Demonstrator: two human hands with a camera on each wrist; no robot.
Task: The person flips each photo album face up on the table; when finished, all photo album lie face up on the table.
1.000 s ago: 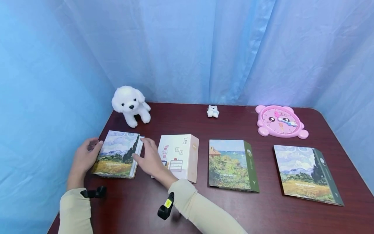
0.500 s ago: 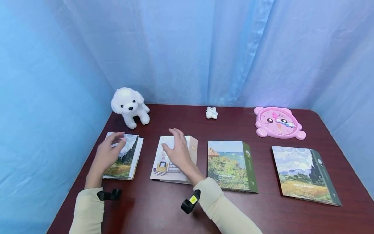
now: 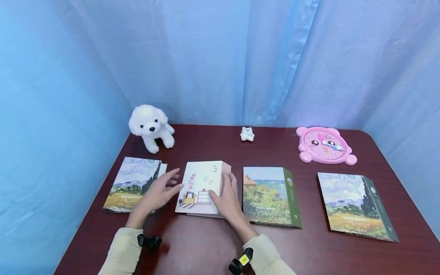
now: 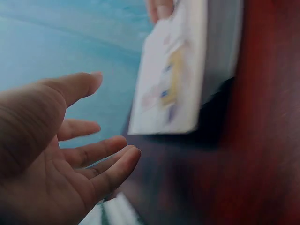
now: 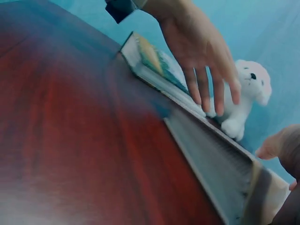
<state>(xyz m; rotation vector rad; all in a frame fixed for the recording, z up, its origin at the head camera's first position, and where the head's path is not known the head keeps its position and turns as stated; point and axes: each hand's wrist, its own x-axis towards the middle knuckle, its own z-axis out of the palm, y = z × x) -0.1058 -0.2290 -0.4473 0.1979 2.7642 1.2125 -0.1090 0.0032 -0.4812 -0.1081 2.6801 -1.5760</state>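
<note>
In the head view a white photo album (image 3: 196,179) with drawn furniture on its cover lies on the table. My right hand (image 3: 227,198) holds its right side, with the thumb on the cover and the fingers by the spine. My left hand (image 3: 156,194) hovers just left of that album, fingers spread and holding nothing. The left wrist view shows this left hand (image 4: 70,150) apart from the white album (image 4: 164,89). Partly behind my left forearm lies a landscape photo album (image 3: 134,175). In the right wrist view the right fingertips are mostly hidden.
To the right lie a green-spined photo album (image 3: 268,194) and another landscape photo album (image 3: 354,202). Along the back of the table (image 3: 206,244) sit a white plush dog (image 3: 151,128), a small white figurine (image 3: 247,134) and a pink toy clock (image 3: 324,145). Blue curtains (image 3: 206,61) surround the table.
Both hands have left the leftmost album and moved right. The right hand has come down onto the white album's spine side; the left hand has come beside its left edge.
</note>
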